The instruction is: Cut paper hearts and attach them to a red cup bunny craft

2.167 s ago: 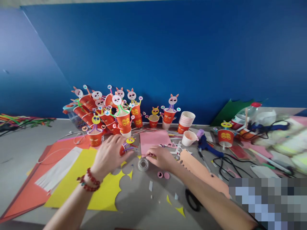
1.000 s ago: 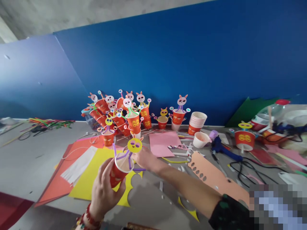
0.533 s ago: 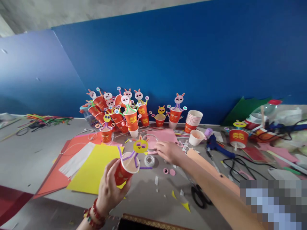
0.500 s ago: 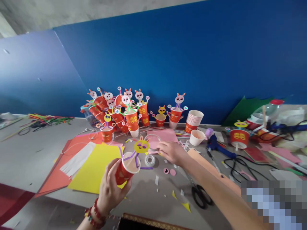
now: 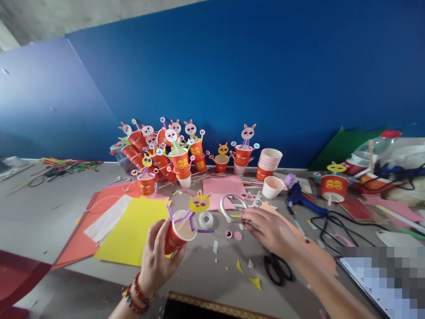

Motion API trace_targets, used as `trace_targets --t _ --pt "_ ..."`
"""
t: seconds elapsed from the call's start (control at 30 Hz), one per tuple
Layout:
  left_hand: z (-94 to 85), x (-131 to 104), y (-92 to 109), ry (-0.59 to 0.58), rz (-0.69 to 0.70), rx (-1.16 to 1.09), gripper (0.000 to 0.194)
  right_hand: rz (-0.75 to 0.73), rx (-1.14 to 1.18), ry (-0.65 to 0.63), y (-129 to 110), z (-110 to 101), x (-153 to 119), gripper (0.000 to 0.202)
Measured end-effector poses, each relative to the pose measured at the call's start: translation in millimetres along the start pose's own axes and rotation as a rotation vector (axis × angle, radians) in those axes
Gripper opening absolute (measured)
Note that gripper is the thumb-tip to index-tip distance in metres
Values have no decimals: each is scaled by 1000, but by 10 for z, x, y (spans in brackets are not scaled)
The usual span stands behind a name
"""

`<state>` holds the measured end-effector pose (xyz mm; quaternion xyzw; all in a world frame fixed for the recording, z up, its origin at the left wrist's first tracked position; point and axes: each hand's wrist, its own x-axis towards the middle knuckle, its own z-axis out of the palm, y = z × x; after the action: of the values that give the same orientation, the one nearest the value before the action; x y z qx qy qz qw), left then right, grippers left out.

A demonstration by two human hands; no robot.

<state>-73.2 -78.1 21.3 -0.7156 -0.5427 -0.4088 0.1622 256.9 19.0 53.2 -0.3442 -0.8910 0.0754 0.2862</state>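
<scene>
My left hand (image 5: 162,248) is wrapped round a red paper cup (image 5: 181,230), tilted slightly. Purple pipe cleaners and a yellow rabbit face (image 5: 199,204) rise from its rim. Over the table, my right hand (image 5: 265,223) grips a white ring-shaped roll of tape (image 5: 230,218) by its right edge. Between the hands lie a small white spool (image 5: 206,220) and two pink discs (image 5: 232,235), one marked with a dark shape. Black-handled scissors (image 5: 278,269) lie partly under my right forearm.
Finished cup figures (image 5: 181,161) crowd the back left. Stacked cups (image 5: 269,161) and a single white cup (image 5: 273,189) stand behind my right hand. A blue glue gun (image 5: 307,201) with black cable is at right; yellow paper (image 5: 133,235) lies at left.
My right hand has moved right and nearer to me, carrying the white ring off the pink paper. My left hand still holds the cup, shifted slightly right in view.
</scene>
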Motion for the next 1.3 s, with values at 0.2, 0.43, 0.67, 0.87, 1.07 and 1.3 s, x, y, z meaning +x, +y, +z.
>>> trace_targets --t 0.2,0.43,0.67,0.87,1.07,1.3 --pt "45 -5 -141 -144 -198 -31 69 20 -71 80 28 -44 -172 16" --pt "150 -7 -329 -383 -313 72 64 67 -23 46 -16 0 -261 16" --pt "211 77 -423 -442 -279 229 71 89 46 4 -93 18 -303 17" --pt "110 320 -28 -254 -4 -43 55 104 164 -12 -197 -21 -311 18" --pt "139 607 566 -563 273 -452 42 135 452 -103 -368 -57 -287 10" --pt "264 544 762 -592 126 -704 5 308 562 162 -602 25 -414 27"
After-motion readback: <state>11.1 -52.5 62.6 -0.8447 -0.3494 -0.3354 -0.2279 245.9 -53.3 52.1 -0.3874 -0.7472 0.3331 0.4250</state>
